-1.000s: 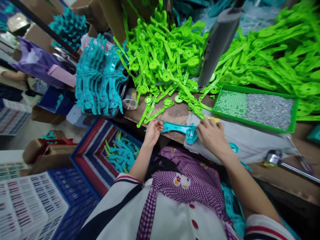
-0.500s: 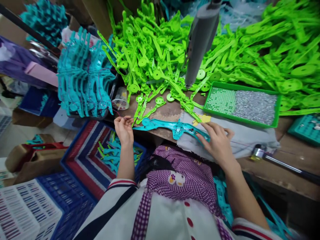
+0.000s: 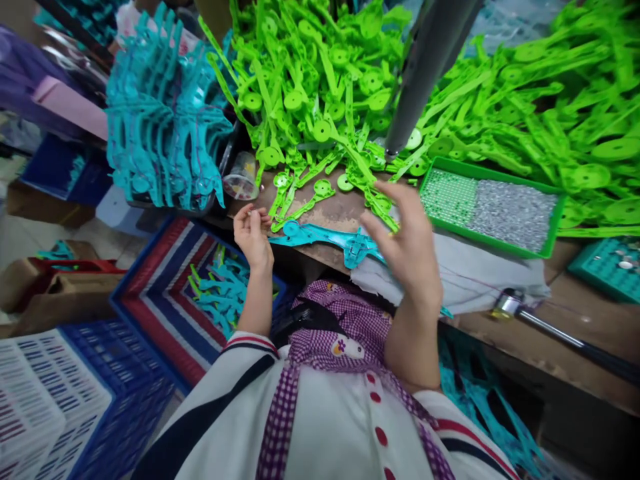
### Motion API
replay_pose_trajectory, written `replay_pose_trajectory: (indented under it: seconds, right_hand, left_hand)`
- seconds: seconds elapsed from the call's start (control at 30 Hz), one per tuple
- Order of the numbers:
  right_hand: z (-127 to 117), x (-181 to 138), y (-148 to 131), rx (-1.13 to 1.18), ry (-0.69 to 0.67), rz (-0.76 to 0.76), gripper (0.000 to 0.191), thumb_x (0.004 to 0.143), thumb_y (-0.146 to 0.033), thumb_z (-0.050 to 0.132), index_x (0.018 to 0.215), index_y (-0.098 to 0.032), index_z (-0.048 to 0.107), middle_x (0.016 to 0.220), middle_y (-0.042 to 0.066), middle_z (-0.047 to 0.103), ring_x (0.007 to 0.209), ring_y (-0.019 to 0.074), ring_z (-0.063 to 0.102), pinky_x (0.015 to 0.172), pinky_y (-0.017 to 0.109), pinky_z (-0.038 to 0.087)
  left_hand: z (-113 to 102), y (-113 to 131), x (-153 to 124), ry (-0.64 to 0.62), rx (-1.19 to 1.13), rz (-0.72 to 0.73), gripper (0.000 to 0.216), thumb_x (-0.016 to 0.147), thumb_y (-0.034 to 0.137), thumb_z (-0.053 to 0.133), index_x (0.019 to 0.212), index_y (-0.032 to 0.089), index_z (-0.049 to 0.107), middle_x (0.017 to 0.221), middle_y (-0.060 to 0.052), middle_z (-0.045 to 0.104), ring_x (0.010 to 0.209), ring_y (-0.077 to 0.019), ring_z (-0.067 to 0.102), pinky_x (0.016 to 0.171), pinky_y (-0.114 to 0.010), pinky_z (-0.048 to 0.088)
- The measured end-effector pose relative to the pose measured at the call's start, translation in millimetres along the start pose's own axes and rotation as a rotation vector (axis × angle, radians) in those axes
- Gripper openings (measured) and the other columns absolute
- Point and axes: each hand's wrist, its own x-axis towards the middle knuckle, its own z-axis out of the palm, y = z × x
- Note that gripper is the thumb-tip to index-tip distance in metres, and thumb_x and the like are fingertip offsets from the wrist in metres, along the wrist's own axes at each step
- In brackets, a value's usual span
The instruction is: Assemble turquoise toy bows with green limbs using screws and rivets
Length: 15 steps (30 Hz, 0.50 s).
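Observation:
A long turquoise plastic part [image 3: 320, 236] lies along the front edge of the workbench, with a boxy clip-like section near its middle. At its left tip, my left hand [image 3: 253, 235] is closed in a pinch; whatever the fingers hold is too small to make out. My right hand [image 3: 407, 243] hovers over the part's right half with thumb and fingers apart, holding nothing, and hides much of that end. Just behind the turquoise part lie loose bright green plastic pieces [image 3: 323, 190]. A white cloth [image 3: 465, 270] is spread under the right end.
A large heap of green parts [image 3: 500, 110] covers the bench's back. A green tray [image 3: 500, 241] holds small metal pieces. A grey tool [image 3: 423, 73] hangs overhead. Turquoise parts [image 3: 167, 127] stand stacked at left; a metal-shafted tool [image 3: 550, 328] lies at right.
My right hand has lifted off the turquoise part's right end and moved left and up, fingers spread. My left hand stays pinched near the left tip. The view has shifted slightly.

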Motion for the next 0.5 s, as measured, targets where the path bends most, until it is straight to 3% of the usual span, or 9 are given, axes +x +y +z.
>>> replay_pose_trajectory:
  seconds: [0.13, 0.27, 0.33, 0.43, 0.5]
  right_hand:
    - [43.2, -31.1, 24.3, -0.187, -0.398, -0.044, 0.058, 0.104, -0.053, 0.038, 0.151, -0.021, 0.047, 0.154, 0.015, 0.052, 0.144, 0.0310, 0.047, 0.114, 0.055, 0.041]
    - [51.4, -73.4, 54.9, -0.341, -0.407, -0.034, 0.058, 0.103, -0.055, 0.041, 0.149, -0.021, 0.051, 0.156, 0.013, 0.052, 0.144, 0.0289, 0.048, 0.117, 0.051, 0.037]
    - [42.5, -82.2, 60.1, -0.387, -0.392, -0.048, 0.056, 0.104, -0.054, 0.041, 0.148, -0.021, 0.052, 0.155, 0.011, 0.053, 0.143, 0.0274, 0.049, 0.116, 0.048, 0.037]
    - [29.4, -85.2, 60.8, -0.445, -0.394, -0.071, 0.053, 0.104, -0.051, 0.041, 0.147, -0.021, 0.053, 0.155, 0.010, 0.053, 0.140, 0.0261, 0.052, 0.115, 0.046, 0.037]
    - [25.3, -85.9, 60.8, -0.471, -0.392, -0.083, 0.053, 0.104, -0.049, 0.042, 0.147, -0.020, 0.052, 0.156, 0.011, 0.053, 0.140, 0.0261, 0.052, 0.114, 0.045, 0.037]
  left_hand:
    - [-14.5, 4.0, 11.2, 0.025, 0.195, 0.153, 0.033, 0.087, 0.048, 0.073, 0.099, 0.020, 0.062, 0.090, -0.001, 0.069, 0.070, -0.0100, 0.066, 0.066, -0.023, 0.054]
    - [-20.9, 7.2, 13.6, -0.067, 0.296, 0.317, 0.028, 0.086, 0.044, 0.074, 0.088, 0.019, 0.062, 0.115, -0.008, 0.069, 0.108, -0.0186, 0.069, 0.095, -0.031, 0.054]
    - [-12.6, 6.6, 11.0, -0.161, 0.199, 0.296, 0.027, 0.088, 0.043, 0.071, 0.085, 0.021, 0.057, 0.118, -0.008, 0.070, 0.117, -0.0208, 0.067, 0.104, -0.036, 0.051]
    - [7.2, 4.3, 8.7, -0.331, -0.004, 0.154, 0.026, 0.092, 0.044, 0.064, 0.086, 0.023, 0.050, 0.091, -0.002, 0.072, 0.092, -0.0185, 0.072, 0.091, -0.036, 0.056]
    - [16.5, 4.4, 12.2, -0.450, -0.038, 0.108, 0.026, 0.094, 0.048, 0.060, 0.089, 0.024, 0.051, 0.074, 0.003, 0.064, 0.069, -0.0149, 0.066, 0.077, -0.032, 0.057]
